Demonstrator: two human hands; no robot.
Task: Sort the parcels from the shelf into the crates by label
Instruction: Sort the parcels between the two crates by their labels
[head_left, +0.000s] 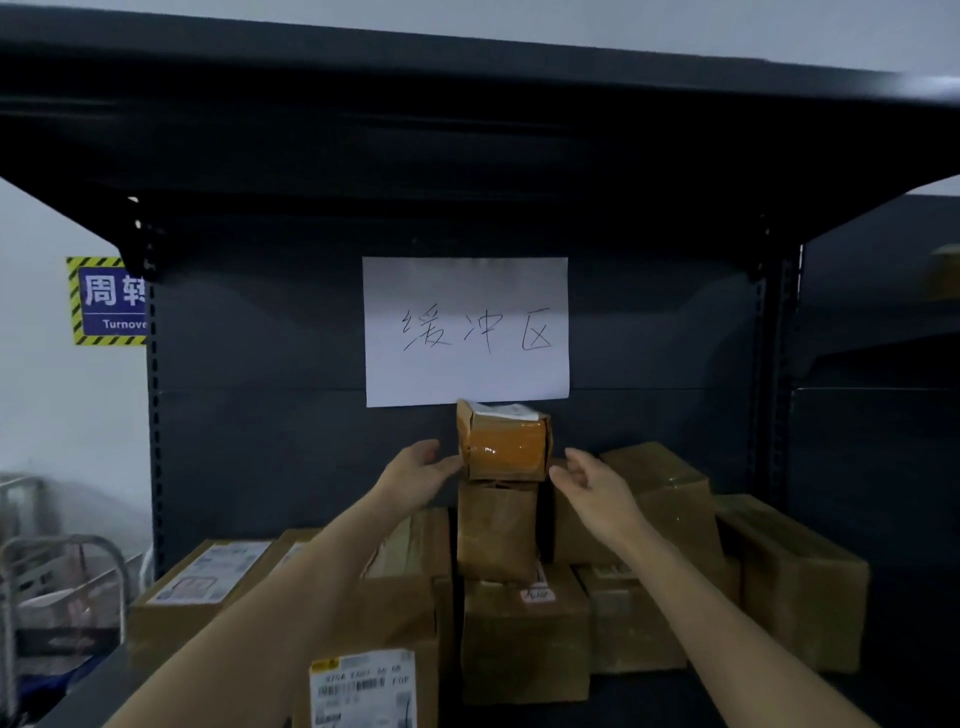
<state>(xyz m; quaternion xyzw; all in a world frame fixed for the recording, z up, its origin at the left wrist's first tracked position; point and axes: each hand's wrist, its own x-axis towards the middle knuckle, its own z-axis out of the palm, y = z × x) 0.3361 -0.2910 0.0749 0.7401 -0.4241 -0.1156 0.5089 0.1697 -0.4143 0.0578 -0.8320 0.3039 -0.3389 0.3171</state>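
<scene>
The fingers (445, 463) of the left hand (415, 475) are held straight and loosely together, their tips at the left face of a small taped box (506, 448); whether they touch it cannot be told. The right hand (597, 486) is spread, fingers apart, just beside the box's lower right corner. The small box is stacked on a taller box (496, 530), among other cartons (524, 634) on a dark shelf (675, 699). A handwritten paper sheet (465, 330) is fixed to the back panel behind it.
</scene>
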